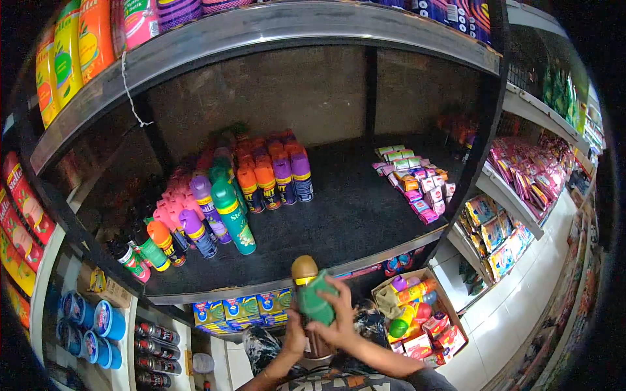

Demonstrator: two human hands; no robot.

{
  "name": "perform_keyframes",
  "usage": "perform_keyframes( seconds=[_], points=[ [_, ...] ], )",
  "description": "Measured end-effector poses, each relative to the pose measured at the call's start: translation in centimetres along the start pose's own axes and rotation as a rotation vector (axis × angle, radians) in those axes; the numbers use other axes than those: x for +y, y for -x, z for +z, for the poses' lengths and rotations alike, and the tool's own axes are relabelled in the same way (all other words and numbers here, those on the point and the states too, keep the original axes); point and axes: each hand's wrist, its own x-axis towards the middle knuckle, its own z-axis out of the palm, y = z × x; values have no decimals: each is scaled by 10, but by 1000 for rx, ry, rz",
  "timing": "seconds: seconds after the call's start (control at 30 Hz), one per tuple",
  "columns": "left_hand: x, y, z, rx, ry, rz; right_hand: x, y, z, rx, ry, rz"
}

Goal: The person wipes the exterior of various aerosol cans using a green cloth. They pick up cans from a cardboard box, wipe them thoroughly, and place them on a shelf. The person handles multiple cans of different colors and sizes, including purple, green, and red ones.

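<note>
My left hand [295,332] grips a brown aerosol can [305,269] with a gold-brown cap and a yellow band, held upright in front of my body. Against the can's side, my right hand [342,313] presses a green cloth [315,298], which hides much of the can's label. Beyond my hands, on the black shelf [313,234], stand a green Stella spray can [232,215], purple spray cans [198,232] and rows of orange-capped HIT cans [265,183]. Pink-capped cans [176,205] crowd behind them to the left.
Small packets and boxed soaps [415,183] lie on the shelf's right. Below right, a cardboard box [462,325] holds mixed cans, red boxes and a beige cloth [388,300]. Blue boxes [239,310] sit under the shelf lip. A white string [129,90] hangs from the upper shelf edge [303,27].
</note>
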Motion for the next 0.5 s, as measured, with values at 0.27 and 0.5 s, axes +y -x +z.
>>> perform_keyframes(
  seconds=[0.27,0.5],
  points=[
    [27,9,-1,-327,-97,-121,35,-14,-3,223,-247,201],
    [36,1,-29,-443,-577,23,25,-69,-61,-607,104,-50]
  ],
)
